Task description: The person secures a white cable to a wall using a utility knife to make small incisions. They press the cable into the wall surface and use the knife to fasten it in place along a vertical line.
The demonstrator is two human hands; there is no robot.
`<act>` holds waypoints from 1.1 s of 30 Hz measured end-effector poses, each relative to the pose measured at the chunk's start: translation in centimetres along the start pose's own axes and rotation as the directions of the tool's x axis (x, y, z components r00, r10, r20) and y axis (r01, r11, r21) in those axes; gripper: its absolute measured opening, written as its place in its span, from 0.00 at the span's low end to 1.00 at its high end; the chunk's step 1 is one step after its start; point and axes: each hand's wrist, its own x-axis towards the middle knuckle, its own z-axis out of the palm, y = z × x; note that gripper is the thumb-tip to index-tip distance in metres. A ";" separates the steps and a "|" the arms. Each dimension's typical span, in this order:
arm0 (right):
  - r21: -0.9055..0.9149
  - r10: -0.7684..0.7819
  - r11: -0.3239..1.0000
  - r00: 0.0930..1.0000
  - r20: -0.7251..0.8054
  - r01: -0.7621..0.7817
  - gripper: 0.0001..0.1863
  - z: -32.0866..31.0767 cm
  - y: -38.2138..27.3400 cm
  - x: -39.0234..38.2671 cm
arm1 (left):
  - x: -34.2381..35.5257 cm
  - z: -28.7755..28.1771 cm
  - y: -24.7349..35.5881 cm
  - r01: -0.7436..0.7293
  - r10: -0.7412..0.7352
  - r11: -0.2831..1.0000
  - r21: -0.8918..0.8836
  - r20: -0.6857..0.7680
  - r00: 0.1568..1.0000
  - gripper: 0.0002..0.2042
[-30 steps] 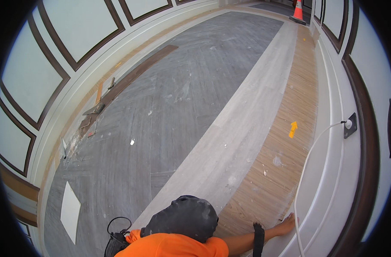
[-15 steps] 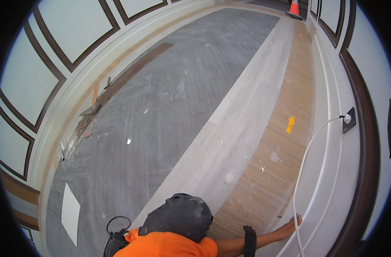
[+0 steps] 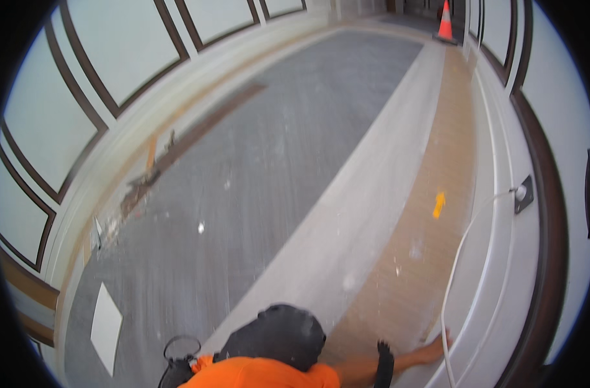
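Observation:
My right arm, bare below an orange sleeve and with a black band around it, reaches to the lower right. At its end my right hand rests low against the white skirting, fingers stretched out though blurred. A white cable passes in front of the fingertips; I see no grip on it. Beside the arm is a dusty black rounded shape, apparently my knee, above orange clothing. My left hand is out of sight; a black item with a looped cord shows at lower left.
Grey flooring, a pale strip and wood-look planks with a yellow arrow stretch ahead. A white panel piece lies left. Tools and debris line the left wall. A traffic cone stands far off.
The view has tilted up slightly, so the floor, cone and socket sit a little differently in the picture. My right hand stays by the skirting, now more blurred.

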 end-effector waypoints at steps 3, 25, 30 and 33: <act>0.019 -0.023 1.000 1.000 0.018 0.023 0.28 1.9 -4.5 2.3 | 0.5 -1.2 1.0 0.033 -0.033 0.999 0.013 0.031 0.999 0.44; 0.136 -0.079 0.988 0.995 0.062 0.070 0.26 5.9 -11.7 5.1 | -4.4 -2.1 7.3 0.156 -0.196 0.973 0.167 0.252 0.948 0.47; 0.151 -0.074 0.987 0.993 0.095 0.059 0.25 7.7 -13.7 4.6 | -3.2 -1.2 1.2 0.104 -0.139 0.981 0.164 0.217 0.966 0.48; 0.171 -0.069 0.984 0.992 0.110 0.049 0.25 8.2 -14.0 4.5 | -1.5 0.4 -4.0 0.048 -0.080 0.977 0.206 0.148 0.986 0.42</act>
